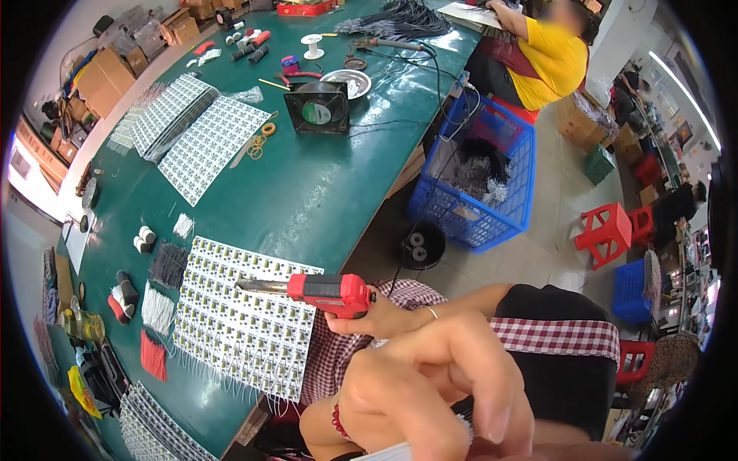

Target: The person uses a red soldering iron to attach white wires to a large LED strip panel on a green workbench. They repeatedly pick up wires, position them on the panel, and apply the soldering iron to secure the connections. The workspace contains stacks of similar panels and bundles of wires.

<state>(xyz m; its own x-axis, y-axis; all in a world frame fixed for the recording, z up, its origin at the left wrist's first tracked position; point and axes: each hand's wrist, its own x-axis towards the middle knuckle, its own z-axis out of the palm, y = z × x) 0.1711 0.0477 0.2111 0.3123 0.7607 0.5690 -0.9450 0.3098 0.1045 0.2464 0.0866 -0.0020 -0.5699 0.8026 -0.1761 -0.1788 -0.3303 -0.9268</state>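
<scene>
My right hand (384, 316) is closed round the handle of a red and black soldering gun (338, 293). Its metal tip (265, 287) reaches over a white sheet of small circuit boards (231, 323); whether it touches cannot be told. Small greenish parts sit in rows on that sheet, and white wires trail from its near edge. Large and close to the camera, my left hand (430, 369) is curled, with a bundle of thin white wires (384, 452) partly showing under its fingers. Beside the sheet lie bundles of black wires (167, 265), white wires (158, 310) and red wires (153, 355).
More board sheets (211, 138) lie farther back on the green table (300, 196), near a black fan (317, 107), a metal bowl (355, 83) and a soldering iron (396, 44). A blue crate (477, 219) stands beside the table. A person in yellow (550, 61) sits beyond.
</scene>
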